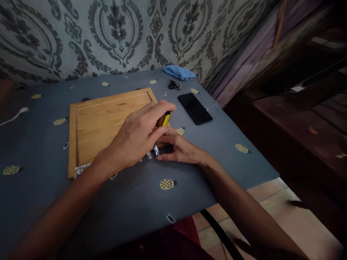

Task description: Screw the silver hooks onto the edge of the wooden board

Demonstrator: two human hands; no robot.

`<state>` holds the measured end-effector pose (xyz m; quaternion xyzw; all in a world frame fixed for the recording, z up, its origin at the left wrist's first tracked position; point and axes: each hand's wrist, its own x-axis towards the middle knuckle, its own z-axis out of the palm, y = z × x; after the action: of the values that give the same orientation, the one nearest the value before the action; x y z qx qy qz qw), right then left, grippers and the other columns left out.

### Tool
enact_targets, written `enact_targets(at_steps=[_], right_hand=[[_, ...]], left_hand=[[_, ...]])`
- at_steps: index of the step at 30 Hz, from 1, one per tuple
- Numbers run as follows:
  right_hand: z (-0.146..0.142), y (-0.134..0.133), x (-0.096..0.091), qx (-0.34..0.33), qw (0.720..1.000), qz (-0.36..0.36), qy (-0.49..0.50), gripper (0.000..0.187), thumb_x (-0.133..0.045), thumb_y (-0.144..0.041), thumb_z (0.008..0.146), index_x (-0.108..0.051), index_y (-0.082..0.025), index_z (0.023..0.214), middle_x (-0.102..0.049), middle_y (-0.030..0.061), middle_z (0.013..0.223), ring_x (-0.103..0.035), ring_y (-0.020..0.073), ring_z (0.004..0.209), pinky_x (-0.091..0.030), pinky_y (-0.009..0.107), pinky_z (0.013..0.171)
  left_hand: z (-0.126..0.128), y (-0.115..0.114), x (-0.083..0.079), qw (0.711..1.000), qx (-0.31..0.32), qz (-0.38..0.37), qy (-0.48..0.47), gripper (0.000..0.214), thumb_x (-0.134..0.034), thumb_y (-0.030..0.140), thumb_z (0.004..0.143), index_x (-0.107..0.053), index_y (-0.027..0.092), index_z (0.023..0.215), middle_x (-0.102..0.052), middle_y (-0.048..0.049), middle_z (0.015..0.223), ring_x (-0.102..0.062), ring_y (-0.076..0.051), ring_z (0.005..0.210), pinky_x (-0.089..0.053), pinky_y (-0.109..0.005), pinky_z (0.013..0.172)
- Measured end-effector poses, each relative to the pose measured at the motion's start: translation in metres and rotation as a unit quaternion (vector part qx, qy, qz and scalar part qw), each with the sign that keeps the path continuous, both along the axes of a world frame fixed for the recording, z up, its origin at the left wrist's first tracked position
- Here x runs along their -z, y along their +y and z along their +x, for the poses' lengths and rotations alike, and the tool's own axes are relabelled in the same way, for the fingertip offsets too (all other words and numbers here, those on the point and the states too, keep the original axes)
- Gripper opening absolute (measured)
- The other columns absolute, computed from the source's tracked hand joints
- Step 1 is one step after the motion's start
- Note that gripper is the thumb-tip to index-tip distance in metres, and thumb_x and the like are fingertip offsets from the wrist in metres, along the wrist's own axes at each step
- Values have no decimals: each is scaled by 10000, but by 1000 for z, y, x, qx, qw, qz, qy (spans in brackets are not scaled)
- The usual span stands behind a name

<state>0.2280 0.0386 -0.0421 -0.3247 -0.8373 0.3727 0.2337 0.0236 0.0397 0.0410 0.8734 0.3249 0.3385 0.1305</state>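
A wooden cabinet door (108,124) lies flat on the table. My left hand (138,131) is closed around a screwdriver with a yellow-and-black handle (167,118), held upright over the door's near right corner. Its shaft and tip are hidden behind my fingers. Just below, my right hand (181,146) has its thumb and fingers closed about a metal hinge (156,150) at the door's near edge. How the hinge sits on the wood is hidden. A second metal hinge (79,170) shows at the near left corner, partly behind my left forearm.
A black phone (195,108) lies right of the door, with keys (173,85) and a blue cloth (179,72) behind it. A white cable (16,116) reaches in from the left. The patterned wall bounds the back of the blue table (200,180).
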Motion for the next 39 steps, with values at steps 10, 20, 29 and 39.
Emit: enact_targets(at_steps=[10, 20, 29, 39], right_hand=[[-1, 0, 5, 0, 1000, -21, 15, 397, -784, -405, 855, -709, -196, 1184, -609, 119, 1273, -544, 303, 1235, -470, 546, 1085], [0, 1, -4, -7, 999, 35, -21, 346, -799, -358, 862, -707, -205, 1159, -626, 105, 1237, -538, 283, 1231, -419, 514, 1107], [0, 1, -3, -11, 999, 32, -19, 263, -790, -360, 867, -708, -194, 1053, -602, 113, 1240, -525, 284, 1228, -422, 506, 1098], [0, 0, -4, -10, 999, 28, -22, 302, -787, -363, 873, -708, -198, 1113, -595, 107, 1226, -520, 275, 1227, -416, 503, 1102]], left_hand=[[2, -1, 3, 1000, -11, 6, 10, 276, -607, 116, 930, -598, 209, 1190, -702, -37, 1066, -688, -196, 910, -607, -359, 799], [-6, -2, -11, 997, 1, -58, -43, 423, -530, 44, 893, -569, 250, 1260, -685, -37, 1207, -691, -199, 997, -625, -376, 867], [-4, 1, -4, 999, 9, -40, -8, 410, -539, 32, 886, -577, 219, 1250, -705, -37, 1159, -697, -185, 967, -618, -352, 862], [-4, 0, -4, 999, 5, -31, 8, 420, -523, 14, 895, -565, 193, 1273, -705, -44, 1187, -700, -177, 1002, -608, -329, 881]])
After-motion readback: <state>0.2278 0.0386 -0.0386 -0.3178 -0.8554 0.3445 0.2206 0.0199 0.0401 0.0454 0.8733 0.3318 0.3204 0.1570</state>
